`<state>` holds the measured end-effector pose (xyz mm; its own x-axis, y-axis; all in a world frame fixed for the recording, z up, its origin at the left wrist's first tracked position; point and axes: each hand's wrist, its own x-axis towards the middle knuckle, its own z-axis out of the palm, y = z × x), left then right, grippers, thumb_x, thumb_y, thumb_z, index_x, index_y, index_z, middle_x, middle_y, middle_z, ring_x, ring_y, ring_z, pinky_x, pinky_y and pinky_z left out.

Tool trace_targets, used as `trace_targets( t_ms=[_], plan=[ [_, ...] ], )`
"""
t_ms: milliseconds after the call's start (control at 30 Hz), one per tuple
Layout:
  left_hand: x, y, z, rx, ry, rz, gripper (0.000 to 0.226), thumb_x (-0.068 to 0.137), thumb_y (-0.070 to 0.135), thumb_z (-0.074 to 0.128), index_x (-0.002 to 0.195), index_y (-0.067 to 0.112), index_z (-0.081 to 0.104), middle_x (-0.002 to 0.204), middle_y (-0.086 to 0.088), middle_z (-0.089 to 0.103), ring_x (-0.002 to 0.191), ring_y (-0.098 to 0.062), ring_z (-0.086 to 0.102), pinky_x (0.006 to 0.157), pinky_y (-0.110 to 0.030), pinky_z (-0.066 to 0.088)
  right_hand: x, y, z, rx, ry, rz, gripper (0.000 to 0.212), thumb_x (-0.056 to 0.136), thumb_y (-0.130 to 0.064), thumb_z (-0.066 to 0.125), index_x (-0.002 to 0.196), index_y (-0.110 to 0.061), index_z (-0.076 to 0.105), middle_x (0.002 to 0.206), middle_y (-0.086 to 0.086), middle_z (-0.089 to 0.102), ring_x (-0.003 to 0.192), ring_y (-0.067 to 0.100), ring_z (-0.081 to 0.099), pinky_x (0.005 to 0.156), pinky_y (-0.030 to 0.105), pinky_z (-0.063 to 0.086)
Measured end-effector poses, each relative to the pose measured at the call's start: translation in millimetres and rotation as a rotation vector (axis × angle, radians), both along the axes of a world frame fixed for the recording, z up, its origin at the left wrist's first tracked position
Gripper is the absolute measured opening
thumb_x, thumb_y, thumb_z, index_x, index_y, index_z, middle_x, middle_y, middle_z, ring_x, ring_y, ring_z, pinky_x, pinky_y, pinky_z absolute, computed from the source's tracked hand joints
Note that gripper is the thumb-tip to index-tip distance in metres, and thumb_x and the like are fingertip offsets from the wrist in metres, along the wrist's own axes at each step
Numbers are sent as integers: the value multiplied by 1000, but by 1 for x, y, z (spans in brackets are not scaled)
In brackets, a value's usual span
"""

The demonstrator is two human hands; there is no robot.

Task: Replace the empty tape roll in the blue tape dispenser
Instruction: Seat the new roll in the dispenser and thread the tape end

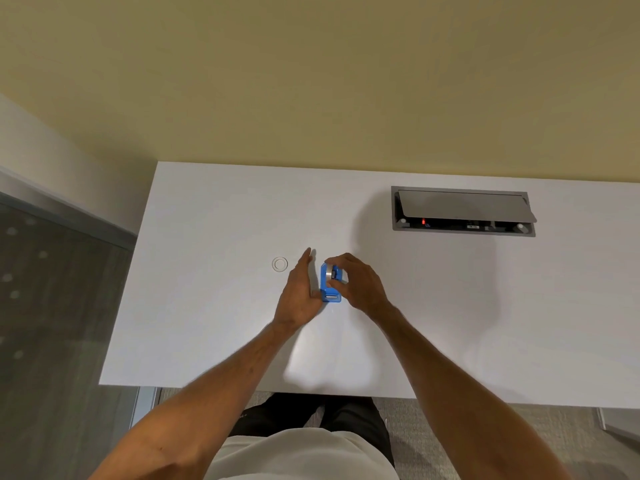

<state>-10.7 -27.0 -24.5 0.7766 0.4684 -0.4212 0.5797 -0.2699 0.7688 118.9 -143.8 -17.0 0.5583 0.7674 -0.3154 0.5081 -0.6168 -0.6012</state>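
Blue and upright, the blue tape dispenser (328, 293) stands on the white desk (207, 327), roughly midway between the far edge and the near edge and well in from the left edge. Its cutter end faces the near edge.

The right hand (360, 285) comes down over the dispenser's top from the right. Its fingers (341, 263) are curled, with thumb and forefinger closing on the grey and dark hub part at the dispenser's upper end. Whether they grasp the hub alone or the blue body too cannot be told.

The left hand (299, 296) stands edge-on just beside the dispenser's left side, fingers straight and together, pointing toward the far edge and holding nothing. Its thumb side lies against the dispenser's lower left.

A clear tape roll (280, 264) lies flat on the desk just left of the left hand's fingertips, apart from them.

Near the far edge, well to the right, a recessed grey cable box (462, 211) sits in the desk with its lid tilted up. A yellowish wall (311, 81) rises behind the far edge.
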Motion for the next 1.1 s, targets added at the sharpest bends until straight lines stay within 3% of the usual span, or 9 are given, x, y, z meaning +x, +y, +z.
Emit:
trace_targets(
  t_ms=[67, 133, 233, 300, 400, 600, 900, 1100],
  plan=[
    [0, 4, -5, 24, 46, -125, 108, 90, 23, 83, 171, 12, 11, 179, -4, 19, 166, -23, 24, 134, -45, 31, 0, -1, -2, -42, -47, 17, 43, 102, -35, 64, 141, -18, 59, 140, 0, 64, 122, 18, 64, 108, 32, 51],
    [1, 4, -9, 34, 44, -215, 106, 91, 17, 83, 170, 9, 13, 177, -7, 24, 164, -24, 28, 134, -44, 32, 0, -2, -4, -66, -67, 14, 43, 103, -37, 61, 142, -18, 57, 140, -1, 64, 123, 18, 63, 109, 32, 51],
    [6, 1, -7, 7, 56, -224, 85, 95, 21, 80, 164, 10, 32, 163, -9, 48, 151, -25, 50, 128, -43, 42, -1, -2, -7, -77, -76, 12, 45, 103, -40, 60, 142, -17, 56, 138, 1, 64, 121, 18, 64, 108, 30, 50],
    [10, 1, -7, 102, 67, -246, 68, 94, 24, 80, 153, 11, 49, 147, -8, 62, 137, -24, 62, 121, -41, 49, 0, -1, -8, -84, -87, 12, 44, 103, -40, 59, 141, -18, 56, 137, 0, 65, 121, 17, 63, 108, 27, 49],
    [10, 2, -7, 165, 59, -272, 58, 95, 20, 78, 147, 10, 55, 140, -9, 65, 133, -26, 61, 118, -40, 49, 0, 0, -10, -97, -110, 18, 42, 103, -40, 59, 140, -19, 57, 136, -2, 65, 120, 16, 63, 105, 27, 49],
    [9, 6, -8, 163, 73, -277, 60, 96, 11, 73, 152, 8, 51, 143, -11, 63, 139, -28, 55, 123, -40, 43, 2, 1, -13, -121, -132, 48, 42, 103, -40, 59, 140, -20, 56, 136, -4, 64, 120, 14, 62, 102, 26, 50],
    [14, 8, -2, 116, 16, -284, 62, 89, 17, 84, 145, 9, 59, 134, -6, 72, 123, -25, 70, 112, -40, 55, 5, 5, -14, -124, -139, 47, 39, 101, -34, 61, 138, -21, 58, 134, -4, 65, 121, 16, 61, 103, 33, 51],
    [12, 12, -2, 119, 22, -295, 71, 89, 17, 85, 152, 8, 53, 145, -7, 67, 133, -26, 65, 119, -39, 50, 4, 6, -15, -116, -132, 40, 42, 101, -38, 62, 139, -19, 57, 136, -3, 65, 123, 18, 62, 105, 32, 51]
  ],
)
